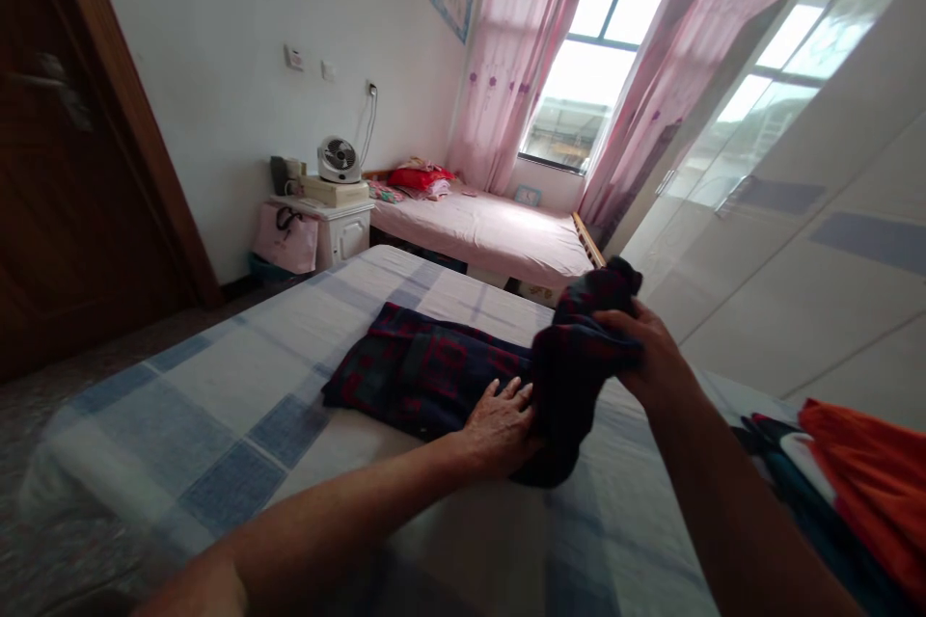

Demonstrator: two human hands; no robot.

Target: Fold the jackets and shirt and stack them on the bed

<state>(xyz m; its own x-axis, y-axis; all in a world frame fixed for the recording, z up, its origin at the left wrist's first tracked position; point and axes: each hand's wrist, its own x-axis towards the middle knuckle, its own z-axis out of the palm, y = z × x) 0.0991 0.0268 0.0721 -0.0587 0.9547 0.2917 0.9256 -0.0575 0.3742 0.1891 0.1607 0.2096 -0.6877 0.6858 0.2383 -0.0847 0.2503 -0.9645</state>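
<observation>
A dark navy and red plaid garment (434, 366), probably a shirt, lies folded into a long flat shape on the bed (289, 337). My left hand (503, 424) rests flat on it near its right end, fingers stretched out. The right end of the cloth is lifted off the bed and bunched in my right hand (643, 352), whose fingers are closed round it. The raised part hangs down beside my left hand. Which part of the garment I grip is hidden in the folds.
Folded clothes (868, 482), orange on top, lie at the bed's right edge. A white wardrobe (810, 231) stands on the right. Behind are a pink-covered bed (492, 231) and a bedside cabinet (347, 236) bearing a small fan (339, 159). A brown door (79, 164) is at left.
</observation>
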